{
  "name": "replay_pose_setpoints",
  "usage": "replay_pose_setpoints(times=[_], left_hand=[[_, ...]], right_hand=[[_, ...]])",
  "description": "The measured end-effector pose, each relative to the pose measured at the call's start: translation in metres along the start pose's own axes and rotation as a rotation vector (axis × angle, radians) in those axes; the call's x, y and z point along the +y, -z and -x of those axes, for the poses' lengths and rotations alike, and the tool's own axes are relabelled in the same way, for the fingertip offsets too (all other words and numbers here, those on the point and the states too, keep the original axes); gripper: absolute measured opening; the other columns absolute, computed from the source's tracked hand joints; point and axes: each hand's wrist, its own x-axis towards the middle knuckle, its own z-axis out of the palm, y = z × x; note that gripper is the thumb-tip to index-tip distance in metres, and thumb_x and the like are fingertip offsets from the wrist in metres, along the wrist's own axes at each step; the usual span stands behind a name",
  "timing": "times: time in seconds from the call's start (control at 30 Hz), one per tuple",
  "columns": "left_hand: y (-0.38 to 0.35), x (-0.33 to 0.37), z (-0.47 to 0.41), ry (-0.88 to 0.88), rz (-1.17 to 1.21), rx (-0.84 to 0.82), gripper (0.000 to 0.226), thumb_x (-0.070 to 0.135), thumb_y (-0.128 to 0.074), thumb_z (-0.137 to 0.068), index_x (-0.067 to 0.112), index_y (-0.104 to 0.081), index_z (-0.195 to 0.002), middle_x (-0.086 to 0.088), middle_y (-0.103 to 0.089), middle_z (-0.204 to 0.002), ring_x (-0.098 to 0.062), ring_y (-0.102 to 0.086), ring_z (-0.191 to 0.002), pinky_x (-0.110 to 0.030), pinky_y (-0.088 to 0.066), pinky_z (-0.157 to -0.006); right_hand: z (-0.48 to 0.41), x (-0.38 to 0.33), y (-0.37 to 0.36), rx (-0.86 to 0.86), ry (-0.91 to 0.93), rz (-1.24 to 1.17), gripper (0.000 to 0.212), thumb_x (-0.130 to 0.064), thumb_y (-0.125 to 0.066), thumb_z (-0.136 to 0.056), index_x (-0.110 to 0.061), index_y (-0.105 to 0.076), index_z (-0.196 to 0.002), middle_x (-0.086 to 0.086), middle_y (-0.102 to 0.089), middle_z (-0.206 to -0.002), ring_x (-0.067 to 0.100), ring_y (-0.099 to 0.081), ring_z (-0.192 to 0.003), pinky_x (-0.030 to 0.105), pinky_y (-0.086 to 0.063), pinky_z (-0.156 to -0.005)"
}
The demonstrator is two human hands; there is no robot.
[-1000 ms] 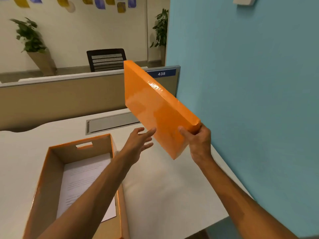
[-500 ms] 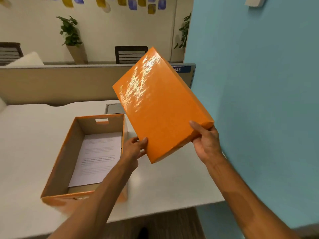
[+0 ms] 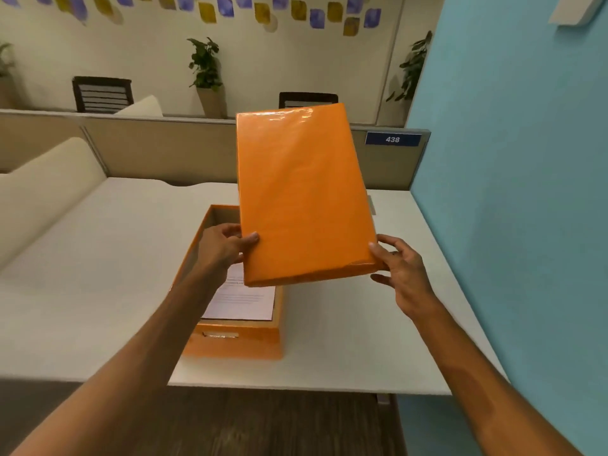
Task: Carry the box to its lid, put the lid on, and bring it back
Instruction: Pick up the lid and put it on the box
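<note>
Box [image 3: 230, 337] sits open on the desk [image 3: 98, 258] near its front edge, a printed sheet [image 3: 240, 301] flat on its floor, and the lid [image 3: 302, 199] hangs in the air above its far right part, tilted with its far end higher. The lidding step looks to be in hand: the box is at the lid's place, the lid is up but not yet seated.

Left hand [image 3: 220, 248] grips the lid's near left edge, thumb on top and the other fingers hidden beneath. Right hand [image 3: 401, 271] clasps the near right corner, thumb on the top face, one finger showing loose below (the rest I cannot tell).

Next move probably calls for shifting the lid left and toward the person, levelling it, and squaring its four corners over the box rim before pressing down.

Both pieces are orange cardboard, rectangular; the lid's top is glossy, catching light at its far end. The box's inner walls are plain brown, and a slot handle is cut in the near end.
</note>
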Motion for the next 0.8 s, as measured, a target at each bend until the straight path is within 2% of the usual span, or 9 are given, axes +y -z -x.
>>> replay_pose_setpoints(times=[0.2, 0.33, 0.53, 0.63, 0.8], left_hand=[[0.06, -0.005, -0.025, 0.069, -0.176, -0.009, 0.062, 0.034, -0.077, -0.079, 0.007, -0.055, -0.132, -0.013, -0.061, -0.131, -0.037, -0.063, -0.111, -0.052, -0.053, -0.095], [0.095, -0.024, -0.041, 0.15, -0.234, -0.037, 0.063, 0.032, -0.077, -0.079, 0.005, -0.056, -0.132, -0.015, -0.062, -0.128, -0.037, -0.063, -0.108, -0.052, -0.052, -0.096], [0.131, -0.064, -0.061, 0.185, -0.29, -0.098, 0.052, 0.028, -0.072, -0.085, 0.003, -0.058, -0.128, -0.014, -0.061, -0.129, -0.035, -0.056, -0.116, -0.048, -0.046, -0.098], [0.139, -0.079, -0.07, 0.202, -0.31, -0.118, 0.046, 0.026, -0.07, -0.087, 0.0, -0.06, -0.124, -0.015, -0.063, -0.125, -0.03, -0.057, -0.105, -0.048, -0.048, -0.096], [0.149, -0.101, -0.074, 0.23, -0.311, -0.17, 0.046, 0.029, -0.067, -0.09, -0.002, -0.059, -0.122, -0.014, -0.064, -0.117, -0.031, -0.061, -0.099, -0.048, -0.052, -0.091]], right_hand=[[0.004, 0.012, -0.053, -0.083, -0.093, 0.098, 0.032, -0.037, -0.067, -0.088, -0.018, -0.062, -0.113, 0.009, -0.067, -0.116, 0.028, -0.068, -0.098, 0.039, -0.059, -0.075], [0.013, 0.024, -0.091, -0.12, -0.156, 0.109, 0.038, -0.033, -0.069, -0.088, -0.02, -0.059, -0.122, 0.009, -0.066, -0.116, 0.03, -0.068, -0.096, 0.046, -0.059, -0.081], [0.03, 0.039, -0.14, -0.09, -0.231, 0.107, 0.036, -0.028, -0.067, -0.091, -0.02, -0.059, -0.125, 0.007, -0.064, -0.116, 0.026, -0.065, -0.099, 0.04, -0.056, -0.076], [0.036, 0.046, -0.156, -0.091, -0.272, 0.107, 0.033, -0.026, -0.065, -0.093, -0.019, -0.059, -0.125, 0.005, -0.063, -0.117, 0.025, -0.064, -0.103, 0.042, -0.056, -0.074], [0.045, 0.057, -0.172, -0.097, -0.344, 0.095, 0.024, -0.021, -0.063, -0.094, -0.017, -0.059, -0.117, 0.004, -0.064, -0.106, 0.023, -0.063, -0.094, 0.047, -0.056, -0.072]])
